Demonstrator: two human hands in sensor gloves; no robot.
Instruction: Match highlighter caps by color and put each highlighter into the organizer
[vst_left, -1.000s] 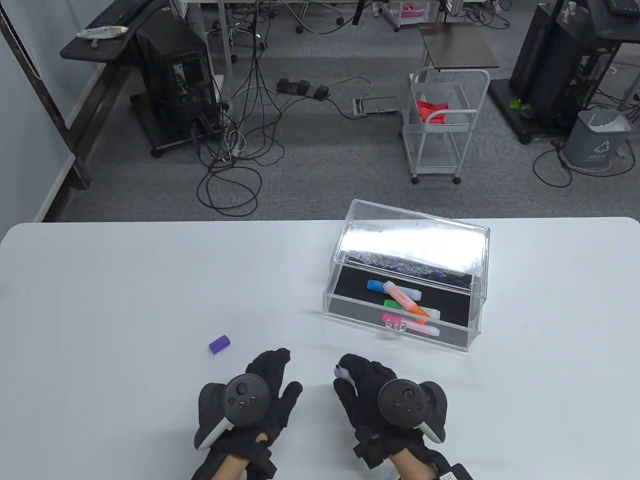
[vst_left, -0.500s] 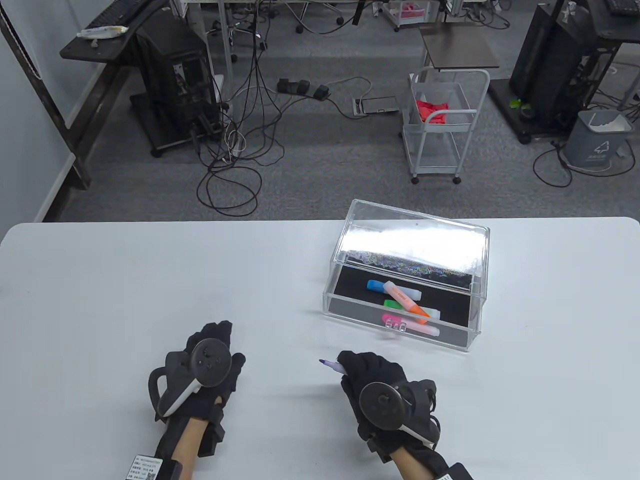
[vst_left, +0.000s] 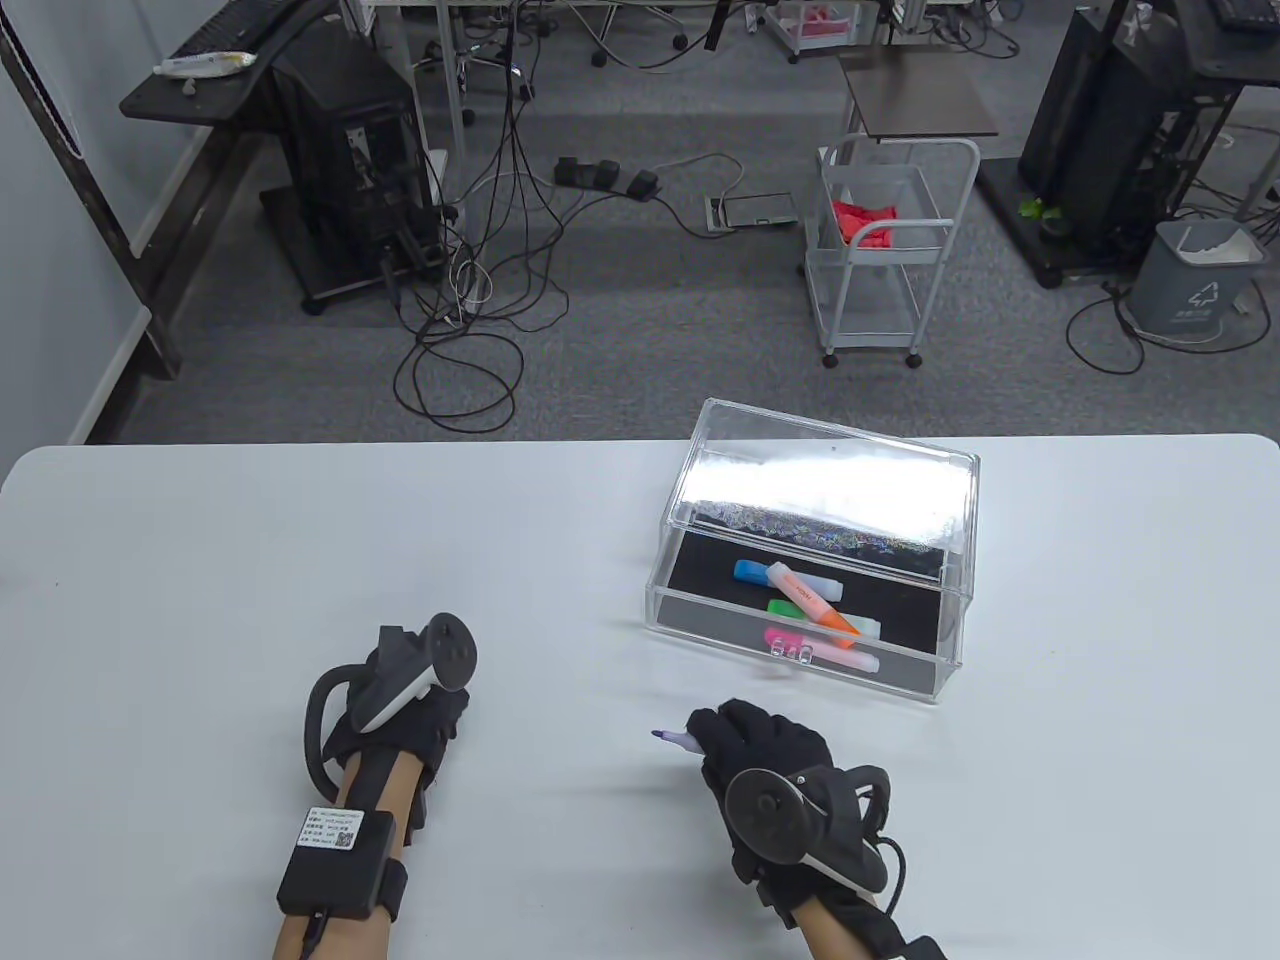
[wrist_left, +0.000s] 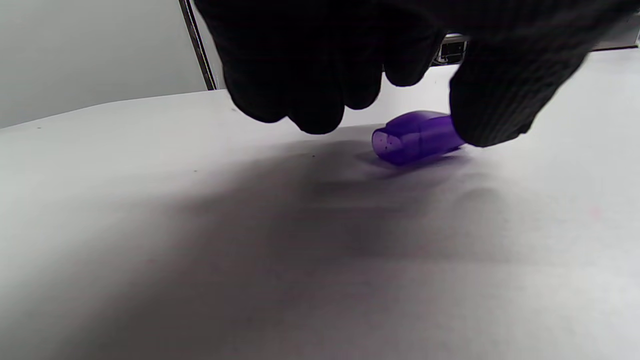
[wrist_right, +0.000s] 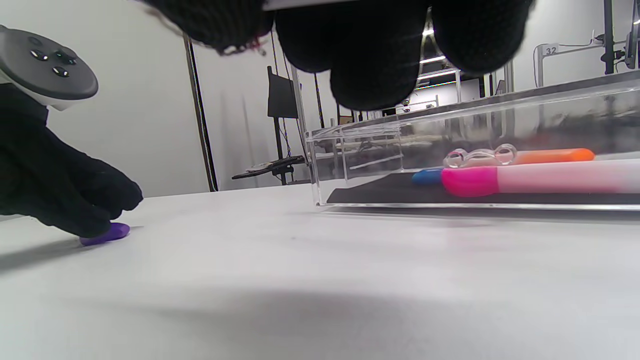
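— Where the purple highlighter (vst_left: 672, 740) sticks out of the right hand (vst_left: 760, 760), which way does it point?

— Its uncapped tip points toward the table view's left, at the left hand (vst_left: 400, 715); the long axis runs roughly left to right, tilted a little. The right hand's fingers are curled round the barrel, so only the tip end shows.

— And its cap?

— The purple cap (wrist_left: 415, 136) lies on its side on the table (vst_left: 250, 560), open end toward the left wrist camera. The left hand is bent down over it; the thumb (wrist_left: 500, 100) touches the cap's far end, the other fingertips (wrist_left: 305, 100) hang just above the table beside it. Whether it is pinched yet I cannot tell.

— What else is near?

— A clear acrylic organizer (vst_left: 955, 640) right of centre, well apart from both hands, with a black floor. Inside lie the blue highlighter (vst_left: 752, 571), orange highlighter (vst_left: 812, 600), green highlighter (vst_left: 785, 608) and pink highlighter (vst_left: 815, 645), capped and crossing one another. Nothing lies between the right hand and the box.

— The room?

— White table, grey carpet beyond with a tangle of cables (vst_left: 460, 350), a white rolling cart (vst_left: 880, 250) and a grey bin (vst_left: 1195, 280).
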